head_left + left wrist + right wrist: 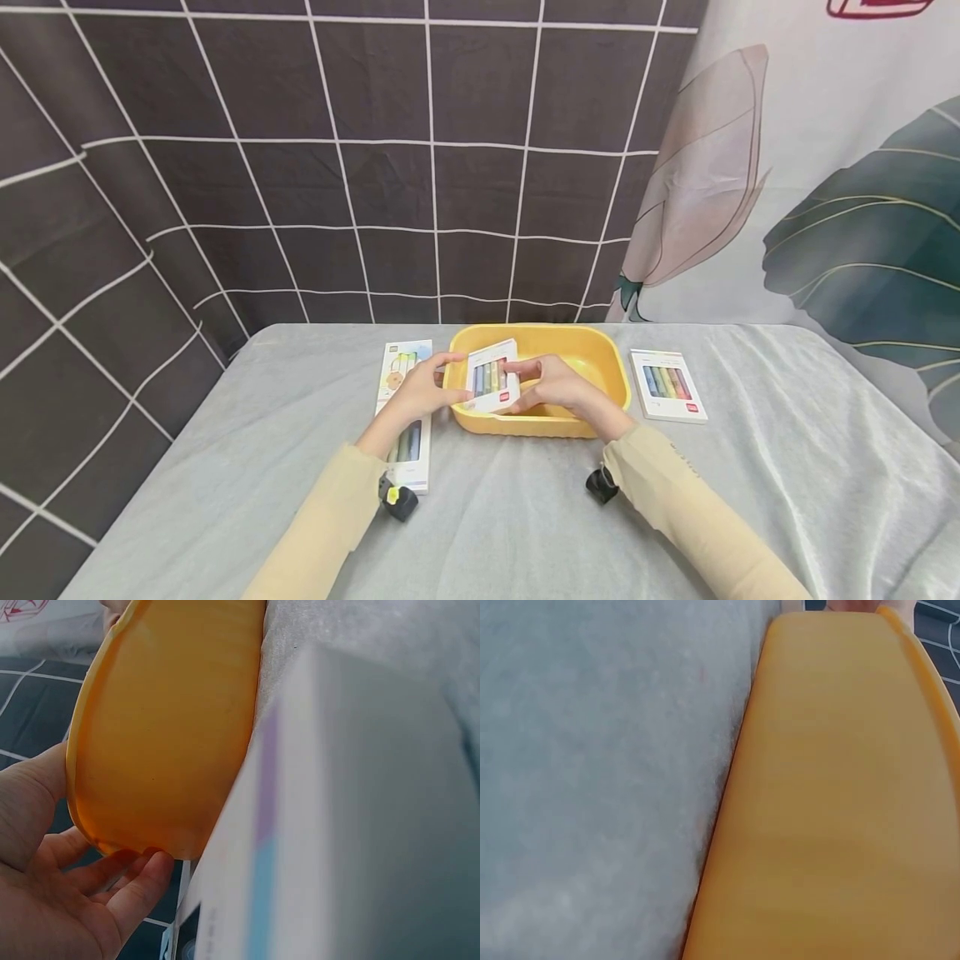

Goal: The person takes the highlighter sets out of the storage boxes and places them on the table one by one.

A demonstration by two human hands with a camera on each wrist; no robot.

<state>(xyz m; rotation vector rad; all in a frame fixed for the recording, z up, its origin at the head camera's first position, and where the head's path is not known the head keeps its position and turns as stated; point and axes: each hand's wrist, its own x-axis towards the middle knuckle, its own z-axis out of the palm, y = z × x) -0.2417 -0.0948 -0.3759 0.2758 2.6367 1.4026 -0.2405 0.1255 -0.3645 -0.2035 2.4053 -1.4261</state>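
Note:
In the head view, my right hand (558,385) pinches a small white box of crayons (491,377) over the left part of a yellow plastic basket (613,354). The box is tilted, and colored sticks show through its window. My left hand (422,387) is at the basket's left end, its thumb and index finger over the rim beside the box. In the left wrist view, the left hand (82,877) has its fingers around the end of the yellow basket (165,735). The right wrist view shows mainly the outer wall of the basket (832,787).
A long white crayon box (420,467) lies left of the basket, partly under my left forearm. Another small crayon box (667,385) lies to the right. Everything rests on a grey cloth-covered table (510,517), with a dark grid-patterned curtain (375,192) behind.

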